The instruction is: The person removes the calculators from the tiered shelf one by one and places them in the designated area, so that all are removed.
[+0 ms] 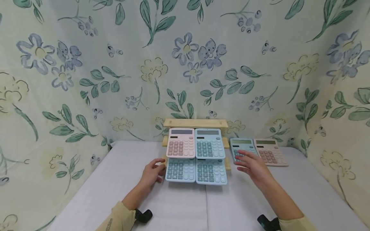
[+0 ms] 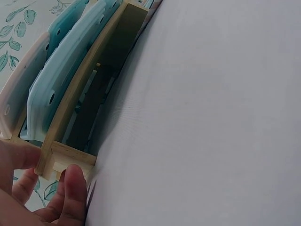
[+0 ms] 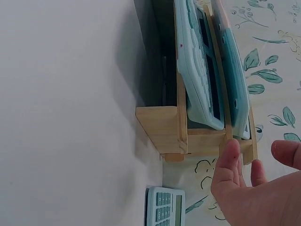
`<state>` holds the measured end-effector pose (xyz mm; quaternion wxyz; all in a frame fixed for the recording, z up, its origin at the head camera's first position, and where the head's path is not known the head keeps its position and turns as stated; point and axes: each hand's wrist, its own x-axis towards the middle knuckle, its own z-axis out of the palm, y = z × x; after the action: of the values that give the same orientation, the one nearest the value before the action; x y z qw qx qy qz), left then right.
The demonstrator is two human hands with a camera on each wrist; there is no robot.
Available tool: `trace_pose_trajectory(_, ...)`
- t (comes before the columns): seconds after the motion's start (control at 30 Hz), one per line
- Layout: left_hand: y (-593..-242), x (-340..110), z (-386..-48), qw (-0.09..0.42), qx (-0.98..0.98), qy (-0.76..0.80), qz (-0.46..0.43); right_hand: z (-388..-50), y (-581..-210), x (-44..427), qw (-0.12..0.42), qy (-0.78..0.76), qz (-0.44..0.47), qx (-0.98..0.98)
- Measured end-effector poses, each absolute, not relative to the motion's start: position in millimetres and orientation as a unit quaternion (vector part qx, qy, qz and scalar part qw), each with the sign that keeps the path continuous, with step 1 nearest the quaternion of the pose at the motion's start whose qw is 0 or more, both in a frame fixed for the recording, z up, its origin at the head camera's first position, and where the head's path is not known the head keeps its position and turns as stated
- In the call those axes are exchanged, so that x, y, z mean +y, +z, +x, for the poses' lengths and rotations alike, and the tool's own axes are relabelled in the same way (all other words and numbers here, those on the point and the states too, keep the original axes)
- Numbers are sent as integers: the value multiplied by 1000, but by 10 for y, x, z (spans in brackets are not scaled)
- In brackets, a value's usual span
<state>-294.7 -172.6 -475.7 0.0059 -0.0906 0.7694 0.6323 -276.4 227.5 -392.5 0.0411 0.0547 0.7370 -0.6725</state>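
Note:
A wooden rack [image 1: 196, 123] holds calculators in two tiers. In the upper tier, a pink calculator [image 1: 180, 143] leans beside a blue one [image 1: 209, 144]; two blue calculators, at left [image 1: 180, 171] and right [image 1: 211, 173], lean below. My left hand [image 1: 152, 172] is at the rack's left end, its thumb and fingers curled about the wooden corner [image 2: 68, 153] in the left wrist view. Beside the right end hovers my right hand [image 1: 255, 166], fingers spread and holding nothing. In the right wrist view, one fingertip [image 3: 229, 148] is close to the wood; contact is unclear.
Right of the rack, a second blue calculator [image 1: 242, 141] and a pink calculator [image 1: 267, 152] lie side by side, the blue one partly behind my right hand. White cloth [image 1: 185, 205] covers the table, and a flowered curtain [image 1: 185, 96] hangs close behind the rack.

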Motion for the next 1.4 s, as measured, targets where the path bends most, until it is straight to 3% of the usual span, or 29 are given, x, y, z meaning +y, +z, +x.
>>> trace_pose_trajectory(0.33, -4744, -1722, -2940, 6, 773, 628, -92, -2808, -3942, 2162, 62, -674, 37, 735)
trace_pose_trajectory(1.4, -4742, -1716, -2947, 6, 770, 632, -92, -2904, -3925, 1991, 56, -664, -10, 745)
